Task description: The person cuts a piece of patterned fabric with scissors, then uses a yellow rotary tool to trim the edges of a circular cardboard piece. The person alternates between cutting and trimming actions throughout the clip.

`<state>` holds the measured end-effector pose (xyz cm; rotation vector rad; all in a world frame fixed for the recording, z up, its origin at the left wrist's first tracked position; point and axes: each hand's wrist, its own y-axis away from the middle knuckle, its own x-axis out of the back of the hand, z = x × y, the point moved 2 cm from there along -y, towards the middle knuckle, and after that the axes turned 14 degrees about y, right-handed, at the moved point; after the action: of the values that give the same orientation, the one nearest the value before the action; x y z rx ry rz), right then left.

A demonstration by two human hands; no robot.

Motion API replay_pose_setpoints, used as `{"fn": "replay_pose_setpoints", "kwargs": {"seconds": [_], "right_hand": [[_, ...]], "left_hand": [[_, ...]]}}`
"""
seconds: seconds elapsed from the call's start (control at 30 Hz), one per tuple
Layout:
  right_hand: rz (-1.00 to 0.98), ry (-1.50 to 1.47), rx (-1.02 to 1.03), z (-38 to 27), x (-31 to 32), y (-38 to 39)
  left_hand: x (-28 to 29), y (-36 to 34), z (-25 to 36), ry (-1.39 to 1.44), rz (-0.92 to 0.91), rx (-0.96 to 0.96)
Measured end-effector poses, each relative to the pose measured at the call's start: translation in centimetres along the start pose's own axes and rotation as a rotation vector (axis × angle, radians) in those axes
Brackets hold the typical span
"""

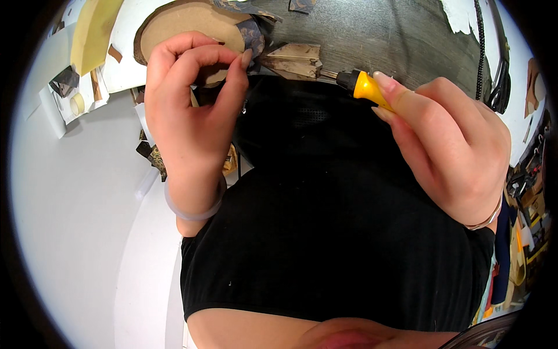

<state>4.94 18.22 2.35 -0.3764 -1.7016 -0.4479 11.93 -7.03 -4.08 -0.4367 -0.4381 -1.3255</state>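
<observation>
My right hand (453, 134) is closed around the yellow handle of a hand tool (366, 87). The tool has a black collar, a short metal shaft and a flat, stained, tan wedge-shaped head that points left. Its tip lies close to the fingertips of my left hand (197, 81). Thumb and forefinger of that hand are pinched together at a dark patterned strip (251, 36) along the right edge of an oval brown panel (186, 23). My left fingers hide part of the panel, and whatever sits between the fingertips is too small to make out.
Beneath the tool lies a dark grey worn work surface (378, 35). At the far left are a yellowish strip (96, 29) and a roll of tape (77, 104). A black braided cord (480, 52) and black scissors-like handles (501, 93) lie at the right. Cluttered materials (529, 198) fill the right edge.
</observation>
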Motion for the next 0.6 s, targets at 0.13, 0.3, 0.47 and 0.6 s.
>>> {"fn": "replay_pose_setpoints", "kwargs": {"seconds": [0.13,0.3,0.47,0.6], "right_hand": [[-0.021,0.023,-0.011,-0.4,0.2,-0.5],[-0.003,0.036,-0.028,-0.9,0.0,-1.3],[-0.015,0.045,-0.028,-1.0,0.0,-1.5],[-0.078,0.040,-0.026,-1.1,0.4,-1.3]], "left_hand": [[0.4,0.1,-0.6,0.105,0.025,-0.009],[1.0,0.1,-0.8,0.253,0.038,0.061],[1.3,0.4,-1.0,0.354,0.050,0.058],[1.5,0.4,-1.3,0.383,0.052,0.046]]}}
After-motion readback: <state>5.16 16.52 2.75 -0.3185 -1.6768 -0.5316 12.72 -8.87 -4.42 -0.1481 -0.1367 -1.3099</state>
